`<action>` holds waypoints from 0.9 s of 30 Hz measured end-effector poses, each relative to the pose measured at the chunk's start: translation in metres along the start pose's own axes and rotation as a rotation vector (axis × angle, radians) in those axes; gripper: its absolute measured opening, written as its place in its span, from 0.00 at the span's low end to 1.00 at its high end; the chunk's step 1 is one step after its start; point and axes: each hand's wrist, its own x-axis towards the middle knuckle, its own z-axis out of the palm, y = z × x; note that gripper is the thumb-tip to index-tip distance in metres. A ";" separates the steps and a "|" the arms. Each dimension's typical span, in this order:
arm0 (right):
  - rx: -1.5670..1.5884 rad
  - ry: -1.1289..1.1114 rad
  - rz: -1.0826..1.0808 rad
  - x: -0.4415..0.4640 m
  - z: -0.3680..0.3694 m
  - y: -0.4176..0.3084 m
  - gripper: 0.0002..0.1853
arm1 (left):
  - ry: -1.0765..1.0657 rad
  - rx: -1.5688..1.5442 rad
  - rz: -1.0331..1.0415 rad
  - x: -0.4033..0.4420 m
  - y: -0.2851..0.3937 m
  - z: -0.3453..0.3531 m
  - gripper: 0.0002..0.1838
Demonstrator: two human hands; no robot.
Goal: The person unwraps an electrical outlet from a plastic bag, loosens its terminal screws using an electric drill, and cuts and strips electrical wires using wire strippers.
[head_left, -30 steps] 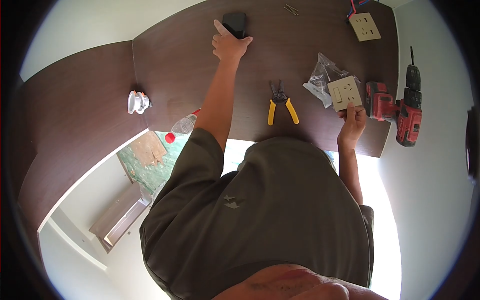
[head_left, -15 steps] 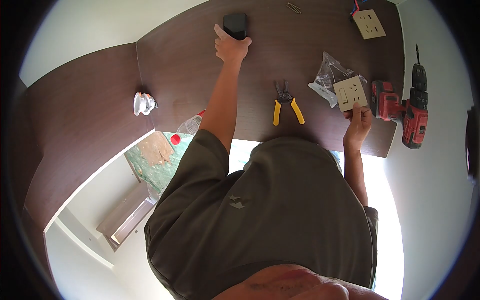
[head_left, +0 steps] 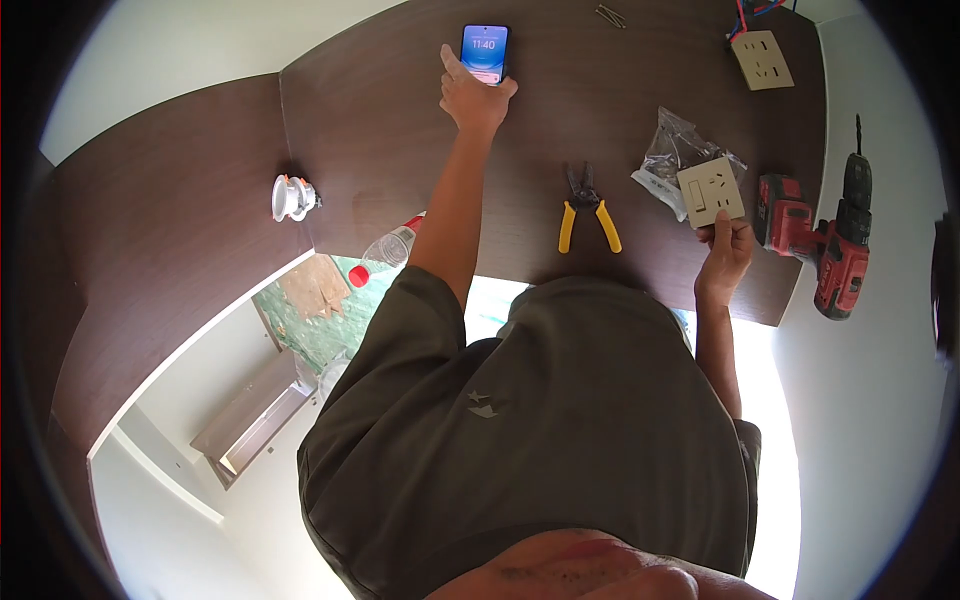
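My left hand reaches across the dark brown wooden surface. It holds a smartphone by the lower end, thumb along the left side, the other fingers mostly hidden behind it. The lit screen reads 11:40. Near the right edge, my right hand grips a beige switch-and-socket plate, its thumb on the lower edge of the face. Just behind the plate lies a crumpled clear plastic bag. Between my arms, wire strippers with yellow handles lie with their jaws pointing away from me.
A red cordless drill lies right of my right hand. At the far right, another socket plate hangs by red and blue wires. Several screws lie at the back. A white downlight and a plastic bottle are on the left.
The phone's screen was dark and is now lit. The view has shifted slightly, moving most things a little right and down in it. My right hand still has the plate.
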 end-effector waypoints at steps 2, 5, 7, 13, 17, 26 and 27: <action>0.026 -0.001 0.025 0.000 0.001 0.001 0.13 | 0.018 -0.043 0.079 -0.002 -0.006 -0.004 0.65; -0.015 -0.005 0.020 0.000 0.003 -0.001 0.13 | 0.082 -0.056 0.173 0.003 -0.021 -0.006 0.65; -0.013 -0.004 0.034 0.002 0.003 0.000 0.13 | 0.095 -0.033 0.153 0.014 -0.029 -0.014 0.65; 0.064 -0.026 0.036 0.007 0.000 0.009 0.11 | 0.094 0.102 -0.069 0.081 -0.078 -0.050 0.64; 0.029 -0.022 0.056 0.014 -0.012 0.022 0.11 | 0.096 0.187 -0.234 0.119 -0.127 -0.068 0.64; -0.031 0.002 0.137 0.019 -0.006 0.008 0.11 | 0.037 -0.006 -0.287 0.154 -0.196 -0.086 0.68; -0.028 0.011 0.139 0.019 -0.004 0.007 0.12 | 0.040 0.068 -0.290 0.147 -0.176 -0.094 0.68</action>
